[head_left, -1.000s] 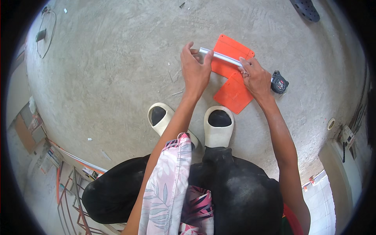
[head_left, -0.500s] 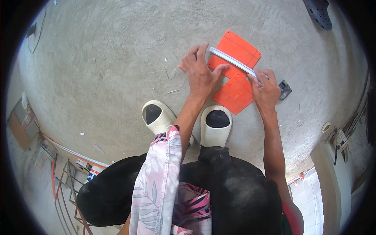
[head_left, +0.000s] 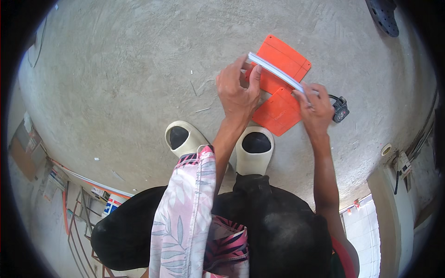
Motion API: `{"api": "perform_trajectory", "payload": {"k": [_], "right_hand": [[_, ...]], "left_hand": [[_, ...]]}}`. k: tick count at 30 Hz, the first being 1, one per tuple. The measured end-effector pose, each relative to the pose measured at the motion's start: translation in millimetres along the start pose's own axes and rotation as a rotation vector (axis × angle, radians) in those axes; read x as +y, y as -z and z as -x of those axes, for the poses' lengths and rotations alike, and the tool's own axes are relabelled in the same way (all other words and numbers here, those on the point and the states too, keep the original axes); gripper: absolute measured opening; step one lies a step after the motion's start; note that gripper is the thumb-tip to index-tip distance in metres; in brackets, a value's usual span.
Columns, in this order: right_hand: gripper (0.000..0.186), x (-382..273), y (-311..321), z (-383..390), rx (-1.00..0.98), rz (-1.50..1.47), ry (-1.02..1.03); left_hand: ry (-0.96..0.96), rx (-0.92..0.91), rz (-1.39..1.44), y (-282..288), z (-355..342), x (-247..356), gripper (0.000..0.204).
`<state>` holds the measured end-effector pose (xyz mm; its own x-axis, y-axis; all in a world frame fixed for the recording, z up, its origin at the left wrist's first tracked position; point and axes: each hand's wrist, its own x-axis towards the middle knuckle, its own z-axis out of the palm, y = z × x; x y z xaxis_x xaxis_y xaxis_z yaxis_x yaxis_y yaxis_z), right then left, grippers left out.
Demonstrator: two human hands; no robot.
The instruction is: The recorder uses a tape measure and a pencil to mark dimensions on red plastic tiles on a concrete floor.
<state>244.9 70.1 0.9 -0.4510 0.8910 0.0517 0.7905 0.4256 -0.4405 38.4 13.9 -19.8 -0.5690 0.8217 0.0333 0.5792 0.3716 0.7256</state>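
A long white plastic strip (head_left: 273, 69) lies diagonally across the upper of two orange plastic plates (head_left: 289, 53). My left hand (head_left: 236, 92) has its fingers and thumb closed in at the strip's upper end. My right hand (head_left: 315, 109) grips the lower end, fingers curled round it. Below, the second orange plate (head_left: 273, 113) overlaps the first, on the concrete floor. A black tape measure (head_left: 340, 111) sits just beyond my right hand.
My cream slides (head_left: 252, 157) are below the plates, under black-clad legs. A dark clog (head_left: 387, 21) is at top right. A bucket (head_left: 111, 204), cardboard (head_left: 25, 153) and metal frames (head_left: 76, 236) are at lower left, a tape roll (head_left: 386, 149) at right.
The strip and my right hand have shifted right in view. My left hand had spread fingers half a second ago; now they have closed in at the strip's end.
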Motion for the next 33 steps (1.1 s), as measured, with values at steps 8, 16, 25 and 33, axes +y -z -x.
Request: {"api": "perform_trajectory", "payload": {"k": [8, 16, 25, 33], "right_hand": [[0.039, 6, -16, 4, 0.053, -0.061, -0.026], [0.038, 17, -9, 2, -0.029, -0.077, -0.029], [0.035, 20, -11, 4, -0.013, -0.1, 0.0], [0.034, 19, -8, 3, -0.061, -0.132, -0.041]], "left_hand": [[0.195, -0.024, 0.134, -2, -7, 3, 0.03], [0.068, 0.078, 0.009, -14, -6, 6, 0.029], [0.075, 0.132, 0.05, -25, -6, 2, 0.029], [0.092, 0.158, 0.042, -28, -5, 5, 0.029]]}}
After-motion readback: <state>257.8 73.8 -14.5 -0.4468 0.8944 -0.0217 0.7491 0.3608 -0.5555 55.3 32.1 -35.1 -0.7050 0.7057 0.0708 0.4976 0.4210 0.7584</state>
